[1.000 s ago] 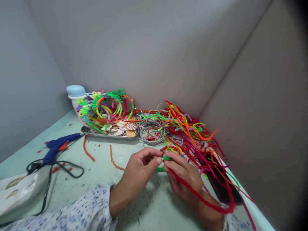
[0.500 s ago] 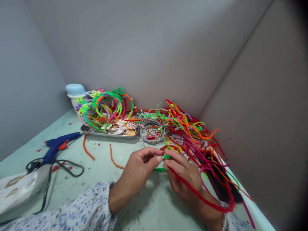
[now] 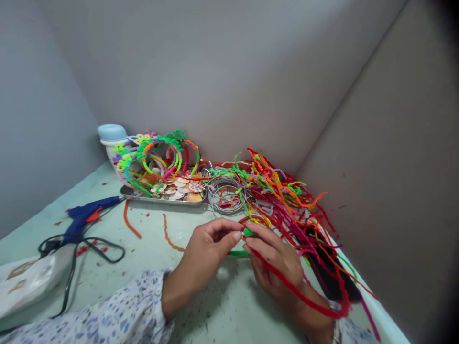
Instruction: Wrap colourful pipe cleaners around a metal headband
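Note:
Between the fingertips of both hands is the end of a red pipe cleaner (image 3: 287, 282), which loops back over my right wrist. My left hand (image 3: 210, 251) pinches it between thumb and index finger. My right hand (image 3: 274, 255) grips it from the other side, fingers curled. A piece of green pipe cleaner (image 3: 248, 232) shows at the pinch, and a green length (image 3: 238, 253) passes below between the hands. How the red and green pieces join is hidden by the fingers.
A metal tray (image 3: 172, 201) of shells holds several colourful pipe-cleaner rings (image 3: 195, 155), beside a blue-lidded bottle (image 3: 113, 136). A blue glue gun (image 3: 77, 220) with a black cord lies left. Coiled wire (image 3: 225, 196), a heap of pipe cleaners (image 3: 279, 186) and a dark phone-like slab (image 3: 335, 277) are right.
Almost nothing differs. Both hands keep the same pinch at the same spot, with only a very slight shift of the fingers.

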### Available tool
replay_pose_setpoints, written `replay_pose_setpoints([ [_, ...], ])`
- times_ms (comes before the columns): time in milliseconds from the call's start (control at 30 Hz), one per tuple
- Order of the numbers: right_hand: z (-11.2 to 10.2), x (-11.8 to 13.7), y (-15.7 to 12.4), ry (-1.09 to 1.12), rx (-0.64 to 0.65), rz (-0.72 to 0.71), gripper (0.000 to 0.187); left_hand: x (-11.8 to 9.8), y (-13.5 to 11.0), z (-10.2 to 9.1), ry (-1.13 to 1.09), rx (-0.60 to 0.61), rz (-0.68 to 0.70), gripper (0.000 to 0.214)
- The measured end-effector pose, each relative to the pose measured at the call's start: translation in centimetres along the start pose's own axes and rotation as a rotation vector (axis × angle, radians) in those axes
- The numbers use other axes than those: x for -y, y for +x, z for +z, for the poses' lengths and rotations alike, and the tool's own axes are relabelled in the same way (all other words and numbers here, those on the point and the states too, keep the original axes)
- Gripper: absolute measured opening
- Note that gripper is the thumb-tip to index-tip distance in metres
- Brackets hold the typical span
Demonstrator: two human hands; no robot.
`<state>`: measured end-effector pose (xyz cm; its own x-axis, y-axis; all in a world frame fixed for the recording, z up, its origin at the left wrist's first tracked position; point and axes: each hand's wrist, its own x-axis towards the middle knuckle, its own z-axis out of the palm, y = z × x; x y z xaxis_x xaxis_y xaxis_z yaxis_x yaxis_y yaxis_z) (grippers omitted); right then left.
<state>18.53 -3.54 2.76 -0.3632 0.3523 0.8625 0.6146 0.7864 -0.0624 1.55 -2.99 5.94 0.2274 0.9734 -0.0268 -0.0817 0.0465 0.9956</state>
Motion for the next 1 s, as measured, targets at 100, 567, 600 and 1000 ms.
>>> replay_pose_setpoints([
  [100,-0.1,0.0,0.0,-0.012,0.012,0.011,0.024,-0.1,0.0,0.0,0.015,-0.003,-0.002,0.022],
  [567,-0.1,0.1,0.0,-0.001,0.026,0.004,0.027,0.3,0.0,-0.2,0.144,-0.044,0.124,0.016],
  [600,-0.1,0.1,0.0,-0.005,0.018,0.003,0.027,0.3,0.0,-0.3,0.163,-0.051,0.140,0.015],
  [1000,-0.9,0.8,1.2,-0.036,-0.032,0.035,0.021,0.5,-0.6,-0.4,0.463,-0.083,0.498,0.012],
])
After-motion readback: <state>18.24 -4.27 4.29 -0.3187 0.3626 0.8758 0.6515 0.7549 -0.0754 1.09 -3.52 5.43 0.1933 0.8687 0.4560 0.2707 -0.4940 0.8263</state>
